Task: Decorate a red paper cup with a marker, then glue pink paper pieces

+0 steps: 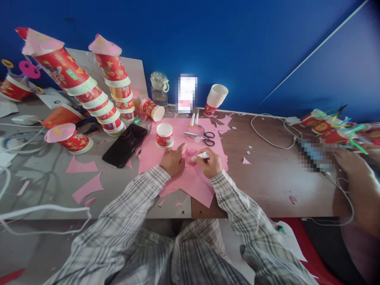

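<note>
My right hand is closed around a white glue stick, its tip angled down and left over pink paper. My left hand presses a small piece of pink paper between thumb and fingers. Both hands rest above larger pink sheets spread on the table. Just beyond my left hand stands a short red and white paper cup. Scissors with black handles lie beyond my right hand, and two slim white sticks lie behind them.
Towers of stacked red cups with pink cone tops stand at the left. A black phone lies near them. A clear bottle, a blurred lit screen and white cups line the blue wall. Another person's arm is at right.
</note>
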{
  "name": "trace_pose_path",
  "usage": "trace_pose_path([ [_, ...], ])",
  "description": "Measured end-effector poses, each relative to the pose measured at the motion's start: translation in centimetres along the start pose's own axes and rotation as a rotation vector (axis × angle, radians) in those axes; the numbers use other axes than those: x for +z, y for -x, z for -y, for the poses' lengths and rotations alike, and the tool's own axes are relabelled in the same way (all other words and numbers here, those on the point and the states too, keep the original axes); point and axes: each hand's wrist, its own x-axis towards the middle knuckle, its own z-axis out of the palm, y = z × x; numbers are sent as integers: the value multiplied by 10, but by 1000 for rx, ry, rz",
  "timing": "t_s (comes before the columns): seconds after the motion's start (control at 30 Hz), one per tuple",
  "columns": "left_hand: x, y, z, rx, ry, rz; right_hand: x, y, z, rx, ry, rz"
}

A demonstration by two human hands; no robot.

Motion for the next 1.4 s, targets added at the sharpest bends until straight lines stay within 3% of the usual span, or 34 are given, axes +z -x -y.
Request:
trace_pose_path([
  [0.27, -1, 0, -1, -18, -1, 31, 12, 0, -12, -147, 189, 63],
  [0.6, -3, -2, -2, -45, -7, 62, 1, -6, -16, -141, 350, -79],
  [0.73, -4, -2, -2, -37, -19, 63, 1, -2, -9, -195, 253, -100],
  [0.83, -4, -1, -2, -16, -22, 45, 5, 1, -4, -233, 188, -41],
  [1.0, -2, -1, -1, -29, -6, 45, 8, -1, -10, -193, 264, 21],
  [1.2, -1, -2, 0, -42, -11, 57, -2, -7, -19, -150, 342, -61],
  [1.4, -1, -2, 0, -41, -31, 52, -10, -2, -3, -100, 139, -176],
])
